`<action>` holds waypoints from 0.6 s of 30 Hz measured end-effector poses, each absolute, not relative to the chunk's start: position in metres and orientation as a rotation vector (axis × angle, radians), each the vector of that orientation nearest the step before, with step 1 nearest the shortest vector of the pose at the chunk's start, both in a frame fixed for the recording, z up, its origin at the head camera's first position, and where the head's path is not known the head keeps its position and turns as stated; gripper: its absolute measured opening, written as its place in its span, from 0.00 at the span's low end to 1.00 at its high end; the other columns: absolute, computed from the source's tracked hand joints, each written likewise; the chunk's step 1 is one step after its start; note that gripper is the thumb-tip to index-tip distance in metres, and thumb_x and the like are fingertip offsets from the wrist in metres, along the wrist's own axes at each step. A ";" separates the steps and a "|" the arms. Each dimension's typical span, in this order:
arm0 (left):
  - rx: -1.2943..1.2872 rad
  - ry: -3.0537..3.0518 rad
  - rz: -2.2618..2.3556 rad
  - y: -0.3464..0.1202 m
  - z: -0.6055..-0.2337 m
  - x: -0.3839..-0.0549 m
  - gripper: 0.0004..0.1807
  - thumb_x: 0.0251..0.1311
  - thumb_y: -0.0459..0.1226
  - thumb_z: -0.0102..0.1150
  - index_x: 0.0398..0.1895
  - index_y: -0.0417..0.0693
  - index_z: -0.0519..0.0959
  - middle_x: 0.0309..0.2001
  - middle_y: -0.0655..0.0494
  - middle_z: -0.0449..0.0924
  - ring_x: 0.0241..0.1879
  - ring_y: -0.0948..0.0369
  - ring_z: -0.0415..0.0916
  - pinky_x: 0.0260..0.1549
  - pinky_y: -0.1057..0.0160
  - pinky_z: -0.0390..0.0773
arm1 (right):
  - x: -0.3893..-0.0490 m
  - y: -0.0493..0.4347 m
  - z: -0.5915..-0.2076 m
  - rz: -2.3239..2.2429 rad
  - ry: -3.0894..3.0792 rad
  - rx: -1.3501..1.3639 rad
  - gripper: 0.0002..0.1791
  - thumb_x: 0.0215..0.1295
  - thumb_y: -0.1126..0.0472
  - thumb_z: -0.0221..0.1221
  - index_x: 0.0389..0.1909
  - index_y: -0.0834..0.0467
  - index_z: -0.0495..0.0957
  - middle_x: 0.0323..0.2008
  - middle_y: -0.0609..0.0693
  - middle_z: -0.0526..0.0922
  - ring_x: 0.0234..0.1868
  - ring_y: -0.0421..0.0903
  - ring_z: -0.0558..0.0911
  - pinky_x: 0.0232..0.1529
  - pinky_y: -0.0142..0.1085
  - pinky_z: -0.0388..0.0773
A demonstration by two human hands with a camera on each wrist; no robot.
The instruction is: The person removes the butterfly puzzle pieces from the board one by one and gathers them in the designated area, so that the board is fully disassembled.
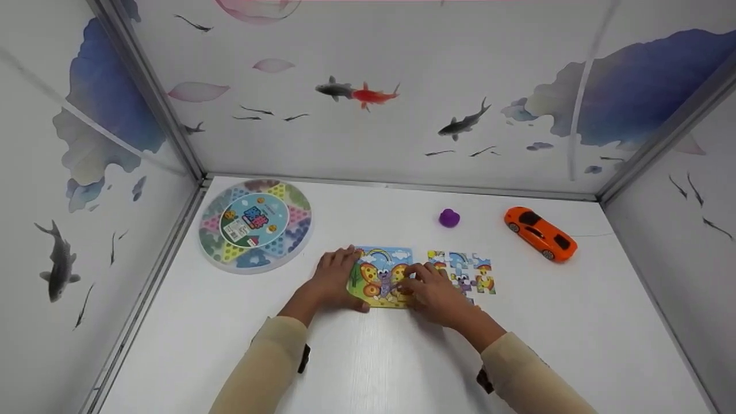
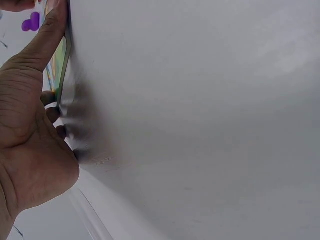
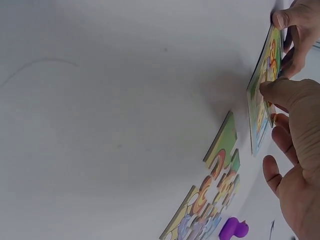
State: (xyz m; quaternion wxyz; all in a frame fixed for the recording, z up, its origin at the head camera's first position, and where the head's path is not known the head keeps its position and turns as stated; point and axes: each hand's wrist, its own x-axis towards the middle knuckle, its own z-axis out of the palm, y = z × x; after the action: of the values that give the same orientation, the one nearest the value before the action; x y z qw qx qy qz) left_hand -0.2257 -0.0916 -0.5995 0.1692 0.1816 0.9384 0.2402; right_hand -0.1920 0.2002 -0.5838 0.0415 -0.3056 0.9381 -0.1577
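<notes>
A jigsaw puzzle board (image 1: 384, 287) with a butterfly and rainbow picture lies flat in the middle of the table. My left hand (image 1: 334, 283) grips its left side, thumb at the near edge and fingers along the far left. Over the board's right part, my right hand (image 1: 436, 294) pinches a puzzle piece (image 3: 270, 114) between thumb and fingers; the right wrist view shows this piece tilted against the board. Several loose puzzle pieces (image 1: 485, 275) are spread right of the board, partly hidden by the right hand in the head view.
Beyond the loose pieces stands a small purple toy (image 1: 449, 218). An orange toy car (image 1: 540, 234) sits farther right. A round star-patterned game board (image 1: 299, 241) lies at the back left. Printed walls (image 1: 385, 144) enclose the white table (image 1: 368, 368) at the back and sides.
</notes>
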 end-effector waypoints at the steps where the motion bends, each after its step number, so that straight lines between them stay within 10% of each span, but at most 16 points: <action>1: 0.514 2.668 0.680 -0.091 -0.600 -0.226 0.71 0.50 0.62 0.85 0.91 0.50 0.53 0.91 0.45 0.48 0.86 0.38 0.48 0.87 0.37 0.50 | -0.192 0.203 -0.584 -0.494 2.880 -0.934 0.15 0.73 0.61 0.73 0.58 0.52 0.89 0.67 0.52 0.79 0.64 0.54 0.78 0.67 0.61 0.79; 18: 0.510 2.671 0.699 -0.091 -0.599 -0.224 0.70 0.50 0.60 0.86 0.90 0.49 0.54 0.90 0.44 0.49 0.85 0.38 0.50 0.87 0.38 0.52 | -0.187 0.250 -0.580 -0.570 2.856 -0.770 0.10 0.70 0.60 0.76 0.49 0.51 0.90 0.65 0.49 0.80 0.65 0.52 0.79 0.69 0.56 0.82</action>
State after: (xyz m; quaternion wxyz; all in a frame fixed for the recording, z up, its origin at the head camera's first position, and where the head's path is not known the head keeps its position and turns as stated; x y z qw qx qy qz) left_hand -0.2237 -0.0911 -0.5985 0.1663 0.1791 0.9380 0.2457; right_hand -0.1872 0.2501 -0.5796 0.0645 -0.2550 0.9461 -0.1888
